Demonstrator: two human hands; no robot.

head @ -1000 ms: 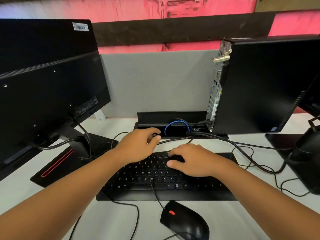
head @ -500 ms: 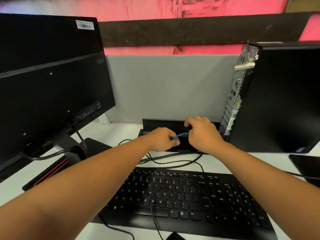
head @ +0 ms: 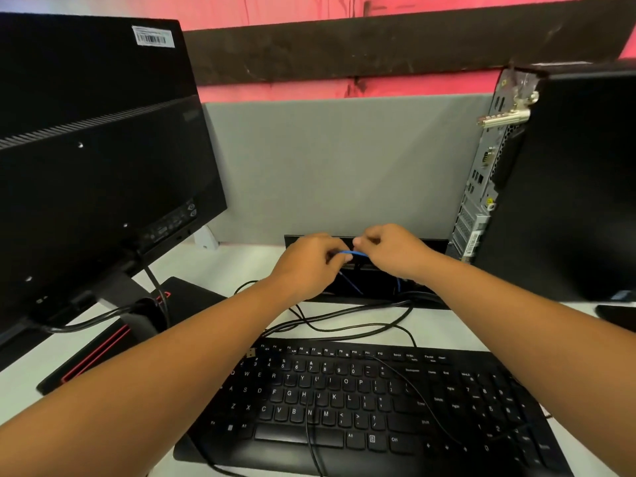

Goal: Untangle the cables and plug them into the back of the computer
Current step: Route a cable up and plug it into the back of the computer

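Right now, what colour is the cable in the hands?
Blue. The cable stretches between the left hand and right hand, in the head view.

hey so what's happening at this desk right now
A person is sorting out computer cables. Both the left hand and the right hand pinch a thin blue cable above the black cable box at the back of the white desk. Loose black cables trail over the black keyboard. The black computer tower stands at right, its metal rear panel facing the hands, with nothing visibly plugged in.
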